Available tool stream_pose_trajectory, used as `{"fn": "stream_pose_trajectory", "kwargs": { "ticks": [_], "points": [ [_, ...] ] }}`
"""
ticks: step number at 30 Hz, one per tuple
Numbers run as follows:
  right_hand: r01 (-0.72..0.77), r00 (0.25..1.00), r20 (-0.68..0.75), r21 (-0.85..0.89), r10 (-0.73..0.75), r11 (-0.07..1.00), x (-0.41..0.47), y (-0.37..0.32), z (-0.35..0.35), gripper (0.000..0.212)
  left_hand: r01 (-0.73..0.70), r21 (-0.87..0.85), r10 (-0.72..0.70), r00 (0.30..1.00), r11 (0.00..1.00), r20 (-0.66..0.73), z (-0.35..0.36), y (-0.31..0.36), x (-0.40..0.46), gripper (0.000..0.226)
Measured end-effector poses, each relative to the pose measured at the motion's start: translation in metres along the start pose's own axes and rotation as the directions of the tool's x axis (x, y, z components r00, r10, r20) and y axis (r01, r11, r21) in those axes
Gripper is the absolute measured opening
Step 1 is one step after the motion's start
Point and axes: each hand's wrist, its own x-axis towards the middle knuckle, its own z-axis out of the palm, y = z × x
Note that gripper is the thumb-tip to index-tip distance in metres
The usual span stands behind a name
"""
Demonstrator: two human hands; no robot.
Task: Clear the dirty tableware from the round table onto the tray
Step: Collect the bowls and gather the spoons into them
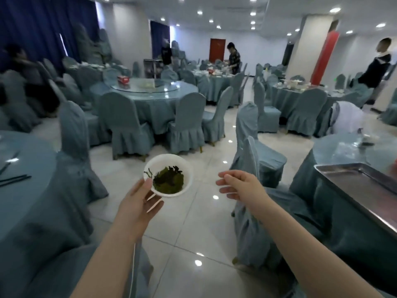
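A small white bowl (169, 164) with dark green leftovers hangs over the tiled aisle, held by my left hand (139, 203): the thumb lies on its near rim and the fingers reach under it. My right hand (236, 186) floats to the right of the bowl, fingers loosely bent and holding nothing. A steel tray (361, 186) lies on the table at the right edge, its inside bare where visible. The round table (17, 190) at the left carries dark chopsticks (15, 179).
Covered chairs (73, 134) (251, 160) flank the tiled aisle (182, 237) on both sides. More round tables with chairs fill the hall ahead. A person (376, 69) stands at the far right, and others work at distant tables. A glass turntable (352, 147) sits behind the tray.
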Motion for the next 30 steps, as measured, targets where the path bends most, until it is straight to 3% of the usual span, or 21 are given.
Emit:
{"fn": "stream_pose_trajectory", "kwargs": {
  "ticks": [3, 7, 12, 15, 20, 24, 30],
  "points": [
    [0.04, 0.997, 0.06, 0.04, -0.042, 0.998, 0.086, -0.016, 0.021, 0.017, -0.108, 0.004, 0.108, 0.994, 0.994, -0.017, 0.011, 0.018, 0.07, 0.022],
    [0.077, 0.98, 0.182, 0.033, -0.082, 0.996, 0.182, -0.026, 0.04, 0.017, -0.221, -0.002, 0.219, 0.967, 0.975, -0.129, 0.019, 0.04, 0.146, 0.031],
    [0.07, 0.96, 0.27, 0.019, -0.073, 0.997, 0.299, -0.023, 0.059, 0.017, -0.248, 0.002, 0.239, 0.931, 0.969, -0.277, 0.003, 0.063, 0.221, 0.041],
    [0.085, 0.922, 0.376, 0.03, -0.09, 0.996, 0.376, -0.028, 0.092, 0.017, -0.304, -0.02, 0.271, 0.875, 0.952, -0.401, -0.015, 0.075, 0.264, 0.03],
    [0.129, 0.783, 0.607, 0.055, -0.136, 0.99, 0.486, -0.053, 0.173, 0.019, -0.456, -0.05, 0.307, 0.672, 0.889, -0.674, -0.046, 0.095, 0.317, 0.016],
    [0.177, 0.619, 0.766, 0.078, -0.173, 0.981, 0.546, -0.091, 0.249, 0.019, -0.592, -0.016, 0.352, 0.5, 0.806, -0.791, -0.061, 0.123, 0.335, 0.025],
    [0.137, 0.375, 0.91, 0.134, -0.176, 0.982, 0.59, -0.117, 0.377, 0.017, -0.706, 0.065, 0.341, 0.257, 0.706, -0.904, -0.098, 0.151, 0.353, 0.015]
  ]
}}
